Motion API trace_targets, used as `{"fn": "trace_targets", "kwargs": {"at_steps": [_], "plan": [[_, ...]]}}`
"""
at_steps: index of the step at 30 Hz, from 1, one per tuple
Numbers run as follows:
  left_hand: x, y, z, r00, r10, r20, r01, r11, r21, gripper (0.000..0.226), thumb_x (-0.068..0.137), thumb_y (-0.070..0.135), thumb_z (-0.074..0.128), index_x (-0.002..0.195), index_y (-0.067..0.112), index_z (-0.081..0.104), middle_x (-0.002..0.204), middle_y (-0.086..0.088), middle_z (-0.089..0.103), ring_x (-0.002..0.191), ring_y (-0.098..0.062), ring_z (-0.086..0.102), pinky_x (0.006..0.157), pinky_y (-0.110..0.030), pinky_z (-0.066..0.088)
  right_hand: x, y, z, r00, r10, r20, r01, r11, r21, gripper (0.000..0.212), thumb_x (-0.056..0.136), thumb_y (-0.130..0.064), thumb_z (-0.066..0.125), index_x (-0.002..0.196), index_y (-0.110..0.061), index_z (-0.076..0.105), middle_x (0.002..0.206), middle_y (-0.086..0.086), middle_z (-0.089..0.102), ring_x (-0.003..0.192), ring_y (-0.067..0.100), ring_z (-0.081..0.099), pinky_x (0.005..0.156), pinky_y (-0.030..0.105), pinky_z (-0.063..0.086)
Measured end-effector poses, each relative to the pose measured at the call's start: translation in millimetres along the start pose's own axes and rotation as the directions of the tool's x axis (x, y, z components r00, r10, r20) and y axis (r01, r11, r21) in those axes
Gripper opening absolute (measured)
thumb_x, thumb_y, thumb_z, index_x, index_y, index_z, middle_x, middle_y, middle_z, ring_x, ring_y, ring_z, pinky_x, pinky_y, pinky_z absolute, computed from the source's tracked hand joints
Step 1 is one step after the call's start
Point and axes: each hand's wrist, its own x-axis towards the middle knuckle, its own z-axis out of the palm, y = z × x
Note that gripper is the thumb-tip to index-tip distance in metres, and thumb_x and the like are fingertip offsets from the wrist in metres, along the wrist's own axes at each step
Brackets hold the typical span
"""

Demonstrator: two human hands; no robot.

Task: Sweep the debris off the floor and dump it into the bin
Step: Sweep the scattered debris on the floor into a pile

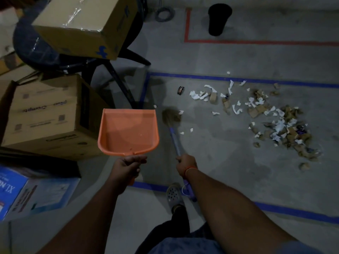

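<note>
My left hand grips the handle of an orange dustpan, held above the floor with its tray empty. My right hand grips the purple handle of a small broom, whose brown bristles touch the floor near a few white scraps. A spread of torn white paper and brown cardboard debris lies on the grey floor to the right, inside a blue tape rectangle. A dark wrapper lies apart on the left of it. The black bin stands at the far back, inside red tape lines.
Cardboard boxes are stacked at the left, one box on a dark chair. A blue printed box sits at lower left. My foot in a grey clog stands on the blue tape.
</note>
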Motion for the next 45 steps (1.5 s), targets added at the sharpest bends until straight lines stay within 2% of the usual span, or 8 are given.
{"fn": "trace_targets", "kwargs": {"at_steps": [3,10,16,23,27,35,42,45], "plan": [[-2.3,1.6,-4.3,1.000,0.000,-0.009,0.000,1.000,-0.010,0.030,0.096,-0.014,0.044,0.106,-0.002,0.069,0.079,-0.007,0.071,0.040,-0.003,0.043,0.035,-0.015,0.031,13.1,-6.0,6.1,0.997,0.079,0.011,-0.080,0.995,0.059,0.036,0.092,-0.015,0.057,0.127,-0.015,0.065,0.129,0.013,0.063,0.120,0.031,0.059,0.101,0.030,0.045],[2.9,-6.8,-3.3,1.000,-0.002,0.002,0.002,1.000,0.004,0.033,0.095,-0.014,0.046,0.101,0.003,0.073,0.090,-0.012,0.072,0.046,-0.006,0.046,0.042,-0.017,0.034,13.9,17.1,-0.3,0.912,0.374,-0.170,-0.301,0.891,0.341,0.029,0.094,-0.015,0.056,0.120,-0.006,0.064,0.119,0.014,0.067,0.107,0.030,0.065,0.085,0.027,0.053],[8.8,-5.2,18.3,0.998,-0.001,0.063,0.000,1.000,0.026,0.030,0.096,-0.013,0.046,0.107,-0.002,0.071,0.098,-0.019,0.068,0.047,-0.005,0.047,0.044,-0.018,0.035,-22.2,51.0,-16.5,0.945,0.262,-0.194,-0.221,0.953,0.209,0.042,0.085,-0.011,0.058,0.127,-0.015,0.064,0.126,0.018,0.062,0.113,0.035,0.062,0.097,0.032,0.051],[11.5,3.0,45.7,0.996,-0.019,0.090,0.018,1.000,0.015,0.029,0.096,-0.011,0.046,0.105,0.001,0.071,0.086,-0.012,0.069,0.043,-0.005,0.044,0.041,-0.014,0.031,-47.3,79.6,-6.5,0.993,0.114,0.001,-0.114,0.993,-0.030,0.044,0.085,-0.013,0.059,0.129,-0.013,0.063,0.126,0.015,0.064,0.114,0.030,0.062,0.098,0.028,0.050],[13.3,3.4,53.4,0.996,0.002,0.092,-0.006,0.999,0.044,0.031,0.096,-0.011,0.046,0.103,0.003,0.072,0.096,-0.017,0.069,0.047,-0.006,0.048,0.042,-0.018,0.035,-56.1,92.8,-0.3,0.989,0.125,0.079,-0.119,0.991,-0.067,0.046,0.082,-0.026,0.057,0.123,-0.008,0.066,0.121,0.016,0.065,0.114,0.032,0.061,0.093,0.029,0.050],[8.5,1.8,64.9,0.996,-0.019,0.085,0.016,0.999,0.036,0.029,0.097,-0.012,0.043,0.115,-0.007,0.065,0.095,-0.018,0.066,0.042,-0.003,0.047,0.035,-0.014,0.034,-48.2,115.6,-23.5,0.920,0.353,-0.172,-0.325,0.930,0.171,0.040,0.087,-0.017,0.063,0.126,-0.011,0.063,0.125,0.017,0.063,0.115,0.033,0.061,0.095,0.030,0.048],[16.3,8.9,66.4,0.992,-0.050,0.116,0.048,0.999,0.018,0.028,0.098,-0.012,0.041,0.110,-0.003,0.065,0.056,0.004,0.064,0.037,0.000,0.042,0.035,-0.012,0.030,-34.4,104.3,-35.6,0.931,0.288,-0.222,-0.254,0.952,0.170,0.047,0.088,-0.010,0.055,0.134,-0.017,0.058,0.130,0.019,0.059,0.116,0.034,0.060,0.098,0.026,0.046],[25.5,10.5,59.8,0.994,-0.041,0.102,0.039,0.999,0.023,0.028,0.097,-0.013,0.043,0.112,-0.006,0.066,0.066,0.000,0.068,0.039,-0.002,0.042,0.036,-0.013,0.030,-24.4,86.1,-34.4,0.961,0.208,-0.183,-0.190,0.975,0.111,0.047,0.087,-0.009,0.054,0.134,-0.018,0.059,0.128,0.018,0.062,0.113,0.033,0.062,0.098,0.026,0.048]]}}
